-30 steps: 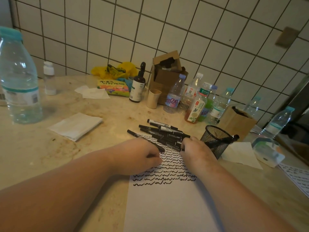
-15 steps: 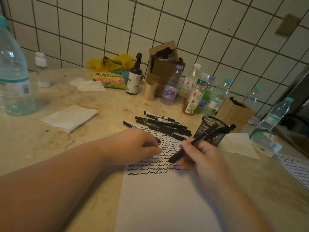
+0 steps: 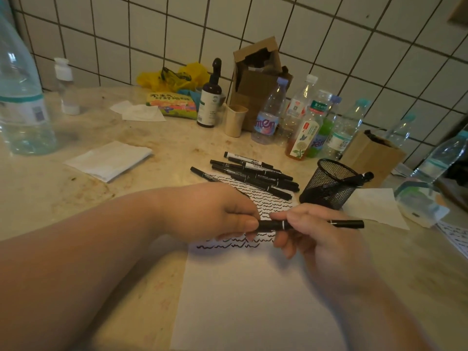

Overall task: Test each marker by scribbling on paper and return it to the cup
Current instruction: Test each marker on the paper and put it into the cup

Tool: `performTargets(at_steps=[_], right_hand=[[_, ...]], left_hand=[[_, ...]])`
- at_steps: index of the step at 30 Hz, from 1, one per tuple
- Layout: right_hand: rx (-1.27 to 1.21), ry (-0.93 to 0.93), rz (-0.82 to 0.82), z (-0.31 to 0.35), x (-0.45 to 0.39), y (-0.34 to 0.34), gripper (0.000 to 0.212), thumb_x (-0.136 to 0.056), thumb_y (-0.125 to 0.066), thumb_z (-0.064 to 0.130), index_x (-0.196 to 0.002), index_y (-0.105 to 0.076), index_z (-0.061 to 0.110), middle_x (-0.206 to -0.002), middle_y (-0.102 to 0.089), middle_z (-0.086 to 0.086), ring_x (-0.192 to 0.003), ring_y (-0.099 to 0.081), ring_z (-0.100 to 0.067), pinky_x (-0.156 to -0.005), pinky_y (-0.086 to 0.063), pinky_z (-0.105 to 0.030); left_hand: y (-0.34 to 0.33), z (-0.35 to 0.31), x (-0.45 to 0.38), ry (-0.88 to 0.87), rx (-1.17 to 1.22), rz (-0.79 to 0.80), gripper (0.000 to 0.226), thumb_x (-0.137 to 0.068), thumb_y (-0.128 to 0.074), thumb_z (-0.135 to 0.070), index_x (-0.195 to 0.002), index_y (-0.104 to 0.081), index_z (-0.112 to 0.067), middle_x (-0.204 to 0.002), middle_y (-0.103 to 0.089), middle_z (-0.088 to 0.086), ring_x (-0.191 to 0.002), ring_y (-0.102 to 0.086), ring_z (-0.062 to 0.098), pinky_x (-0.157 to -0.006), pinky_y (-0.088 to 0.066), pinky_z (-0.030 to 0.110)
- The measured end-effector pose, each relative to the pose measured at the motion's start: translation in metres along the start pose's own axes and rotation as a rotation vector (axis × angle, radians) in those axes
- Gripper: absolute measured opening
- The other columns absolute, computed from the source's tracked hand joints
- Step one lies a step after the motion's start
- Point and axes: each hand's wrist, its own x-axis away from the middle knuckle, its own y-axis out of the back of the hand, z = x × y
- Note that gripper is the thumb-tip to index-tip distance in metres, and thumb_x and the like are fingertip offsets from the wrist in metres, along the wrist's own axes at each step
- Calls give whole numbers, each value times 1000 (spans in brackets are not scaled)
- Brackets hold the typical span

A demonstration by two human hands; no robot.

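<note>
We've lifted a marker off the pile; it's now level over the paper. Right hand fingers wrap the barrel, left hand pinches the cap end, so uncapping likely comes next. Mesh cup just beyond, on a stained stone counter with a tiled wall behind.

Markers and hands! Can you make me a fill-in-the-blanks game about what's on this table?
1. Both hands, left hand and right hand, hold one black ____ over the paper.
2. The scribbles on the paper are wavy and ____ in colour.
3. The pen cup is made of black ____.
4. One marker sticks out of the ____.

Missing words: marker; black; mesh; cup
</note>
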Motion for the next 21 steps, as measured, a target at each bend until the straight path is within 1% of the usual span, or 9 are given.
performTargets(at_steps=[2, 4, 7, 10, 12, 14, 17, 19, 21], right_hand=[[0, 43, -10, -2, 0, 3, 21, -80, -63, 10, -75, -83, 12, -54, -66, -18, -46, -57, -20, -43, -46, -25], [13, 63, -48, -2, 0, 2, 27, -78, -56, 9, -73, -83, 12, -52, -64, -16, -44, -54, -19, -41, -43, -25], [33, 73, -129, -2, -1, -6, 27, -80, -57, 8, -71, -81, 13, -51, -63, -13, -42, -51, -18, -41, -38, -26], [-149, 5, -388, -5, -8, 3, 36, -89, -53, 3, -62, -77, 9, -44, -56, -9, -36, -42, -16, -39, -28, -24], [-253, -66, -496, -5, -11, 17, 38, -93, -52, 8, -62, -75, 8, -44, -53, -7, -35, -39, -13, -39, -25, -24], [-161, -145, -408, -7, -10, 22, 38, -95, -53, 10, -63, -74, 10, -46, -53, -6, -38, -41, -13, -39, -26, -24], [12, -314, -254, -13, -9, 17, 30, -93, -57, 8, -66, -71, 10, -49, -51, -7, -43, -44, -14, -46, -28, -26], [85, -362, -221, -13, -10, 14, 20, -92, -58, 8, -75, -66, 3, -48, -51, -8, -45, -41, -19, -48, -28, -30], [133, -372, -219, -12, -9, 14, 17, -93, -58, 7, -77, -62, 1, -47, -52, -10, -45, -39, -21, -45, -30, -30]], left_hand=[[4, -6, 3, -3, 22, 68, 26, -103, -50, -33, -81, -64, -36, -65, -59, -11, -60, -52, 2, -63, -44, 24], [5, -10, 4, 1, -17, 79, 25, -103, -50, -34, -82, -62, -36, -67, -58, -11, -61, -52, 3, -63, -44, 24], [-1, -14, 1, 7, -215, -45, 16, -103, -48, -39, -90, -59, -39, -76, -57, -13, -71, -53, 3, -66, -43, 26], [1, -11, -3, 127, -438, -166, 19, -103, -47, -39, -108, -63, -30, -91, -61, -10, -85, -58, 9, -78, -51, 31], [10, -3, 1, 203, -440, -251, 23, -102, -49, -39, -116, -64, -30, -96, -63, -9, -88, -59, 11, -80, -52, 31], [15, 4, 4, 205, -338, -314, 22, -101, -51, -41, -114, -65, -32, -94, -63, -11, -84, -58, 7, -74, -50, 28], [10, 7, 1, 201, -266, -309, 18, -99, -53, -45, -106, -65, -33, -87, -63, -11, -79, -58, 5, -71, -52, 27], [5, 10, -2, 207, -279, -277, 18, -99, -54, -46, -104, -65, -33, -86, -64, -11, -78, -59, 5, -70, -52, 27], [2, 14, -2, 220, -301, -229, 16, -98, -54, -47, -102, -65, -36, -86, -64, -13, -77, -59, 3, -68, -49, 25]])
